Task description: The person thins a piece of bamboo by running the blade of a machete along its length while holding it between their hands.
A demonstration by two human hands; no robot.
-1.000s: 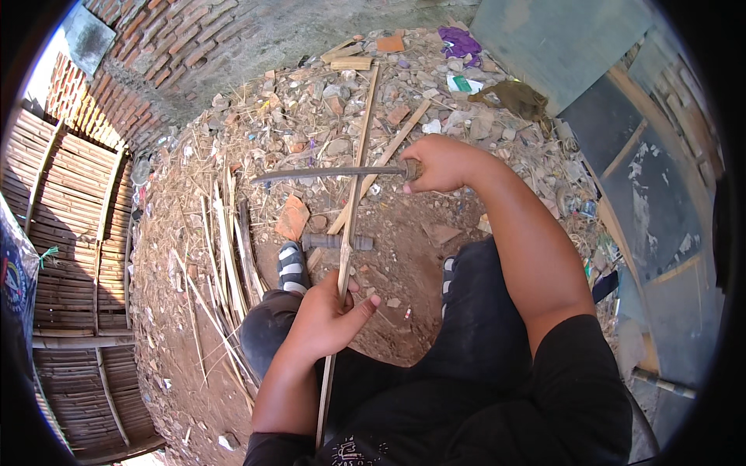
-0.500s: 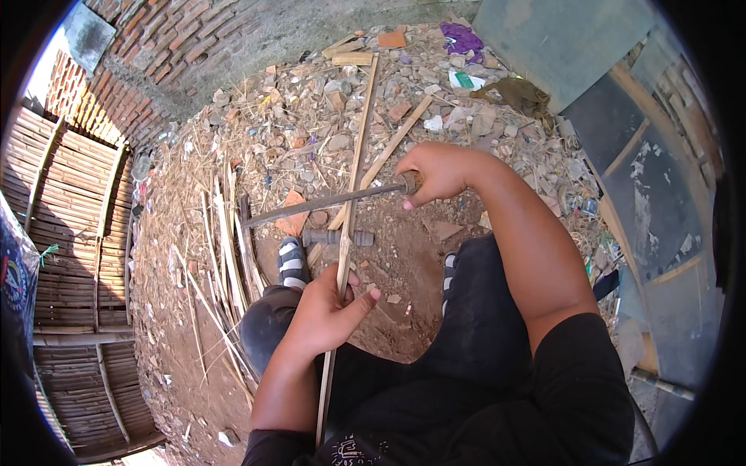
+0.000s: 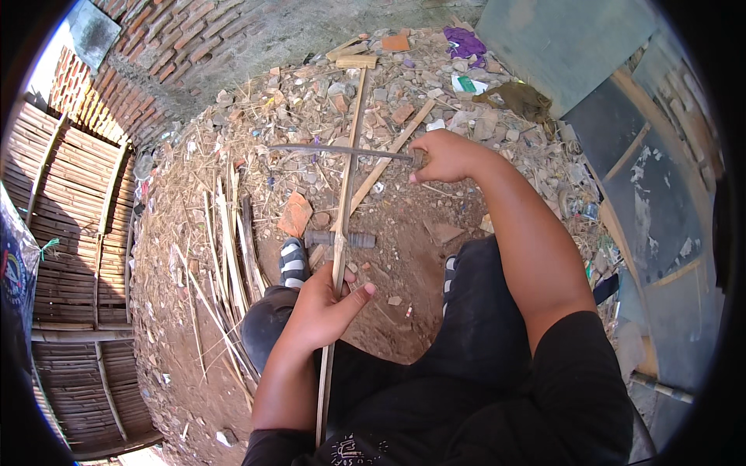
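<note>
Our left hand grips a long split-bamboo strip, which runs from our body out over the rubble. Our right hand is closed on a long-bladed knife, which crosses the strip beyond the left hand; whether the two touch, we cannot tell. Under the strip a dark ridged cylinder rests on the soil.

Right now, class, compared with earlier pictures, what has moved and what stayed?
The blade in the right hand swung away from the person, crossing the strip farther out; the strip's far end shifted slightly left. The left hand still grips the strip; neither hand let go.
</note>
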